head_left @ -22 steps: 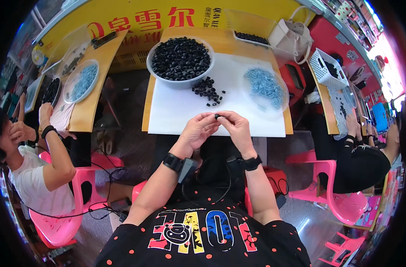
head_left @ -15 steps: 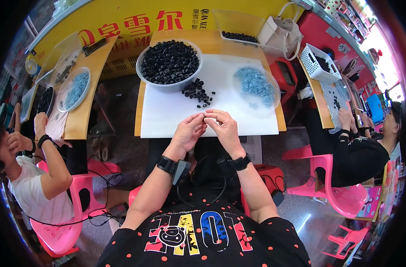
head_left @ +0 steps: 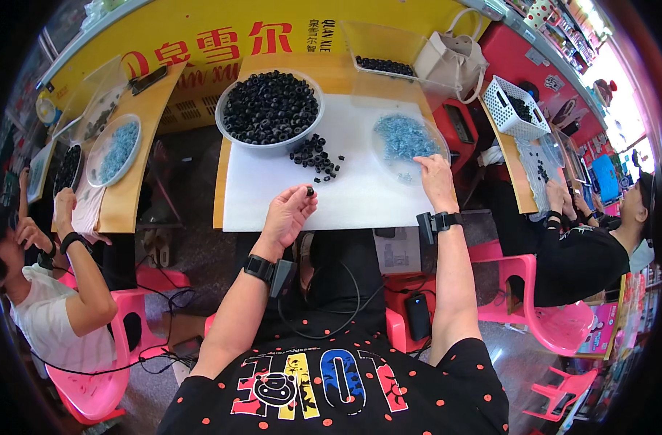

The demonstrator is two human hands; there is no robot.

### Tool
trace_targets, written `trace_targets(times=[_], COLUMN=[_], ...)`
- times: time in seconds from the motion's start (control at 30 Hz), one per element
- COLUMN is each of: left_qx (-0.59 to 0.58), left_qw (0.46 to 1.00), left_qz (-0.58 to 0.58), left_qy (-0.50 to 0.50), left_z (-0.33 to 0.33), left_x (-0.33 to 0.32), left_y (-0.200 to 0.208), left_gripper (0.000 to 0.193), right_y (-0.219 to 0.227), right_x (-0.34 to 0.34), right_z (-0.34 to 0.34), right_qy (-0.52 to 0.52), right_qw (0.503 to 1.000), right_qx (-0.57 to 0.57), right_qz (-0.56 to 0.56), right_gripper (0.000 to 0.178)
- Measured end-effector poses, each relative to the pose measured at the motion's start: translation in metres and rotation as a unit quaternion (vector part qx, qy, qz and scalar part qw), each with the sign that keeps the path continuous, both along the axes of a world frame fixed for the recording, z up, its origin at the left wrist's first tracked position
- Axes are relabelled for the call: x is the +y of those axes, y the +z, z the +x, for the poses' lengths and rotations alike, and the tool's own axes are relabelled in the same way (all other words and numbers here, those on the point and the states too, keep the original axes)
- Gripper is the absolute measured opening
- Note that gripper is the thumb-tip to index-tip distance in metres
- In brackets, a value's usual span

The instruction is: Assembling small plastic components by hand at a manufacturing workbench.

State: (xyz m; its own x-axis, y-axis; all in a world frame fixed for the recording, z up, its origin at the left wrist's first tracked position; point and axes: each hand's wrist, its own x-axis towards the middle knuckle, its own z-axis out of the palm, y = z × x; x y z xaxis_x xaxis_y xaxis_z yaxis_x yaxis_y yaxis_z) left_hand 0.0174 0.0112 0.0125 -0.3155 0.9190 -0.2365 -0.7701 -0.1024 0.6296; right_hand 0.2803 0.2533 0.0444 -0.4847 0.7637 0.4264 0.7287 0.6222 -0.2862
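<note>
My left hand (head_left: 289, 212) is closed, pinching a small black ring-like part (head_left: 310, 191) between thumb and fingertips above the front of the white sheet (head_left: 273, 206). Over to the right, my right hand (head_left: 436, 176) reaches to the near side of a round clear tray (head_left: 379, 168). Its fingertips are drawn together at the small clear-blue pieces (head_left: 403, 136) in the tray. Whatever lies between them is too small to make out. A loose cluster of black parts (head_left: 315, 154) rests on the sheet beyond my left hand, beside a big tub (head_left: 273, 150) heaped with more of them.
At the back stands a clear box (head_left: 385, 67) with black parts, near a cream handbag (head_left: 454, 61). Co-workers sit at tables on both sides: one in a white shirt (head_left: 63, 312) at left, one in black (head_left: 581, 257) at right. A phone (head_left: 417, 316) lies by my seat.
My hands were together at the middle, fingertips meeting. The right has gone right to the tray of clear-blue pieces; the left has moved slightly left, the black part now showing in its fingers.
</note>
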Motion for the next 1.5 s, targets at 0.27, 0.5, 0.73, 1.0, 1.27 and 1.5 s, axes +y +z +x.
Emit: trace_targets(times=[0.27, 0.5, 0.73, 1.0, 1.27, 1.5], left_qx=[0.009, 0.009, 0.002, 0.016, 0.006, 0.010], left_qw=[1.000, 1.000, 1.000, 0.999, 0.999, 0.999], left_qz=[-0.004, 0.001, -0.002, 0.003, 0.018, 0.028], left_qy=[-0.015, -0.024, -0.023, -0.033, -0.031, -0.031], left_z=[0.000, -0.001, -0.001, 0.001, 0.001, 0.001], left_x=[-0.003, -0.005, -0.007, -0.007, -0.009, -0.005], left_y=[0.000, -0.001, 0.000, -0.008, -0.007, -0.010], left_gripper=[0.018, 0.014, 0.010, 0.012, 0.010, 0.010], right_y=[-0.001, 0.004, 0.017, 0.002, 0.002, -0.001], right_x=[0.009, 0.010, 0.007, 0.020, 0.008, 0.013], right_z=[0.006, 0.010, -0.013, -0.036, -0.030, -0.024], right_qy=[0.032, 0.036, 0.061, 0.008, 0.057, 0.012], right_qw=[0.999, 0.998, 0.995, 0.980, 0.998, 0.986], right_qx=[0.011, 0.036, -0.018, -0.192, 0.010, 0.155], right_qz=[0.008, -0.035, -0.078, -0.044, -0.002, -0.067], right_gripper=[0.015, 0.010, 0.013, 0.014, 0.009, 0.013])
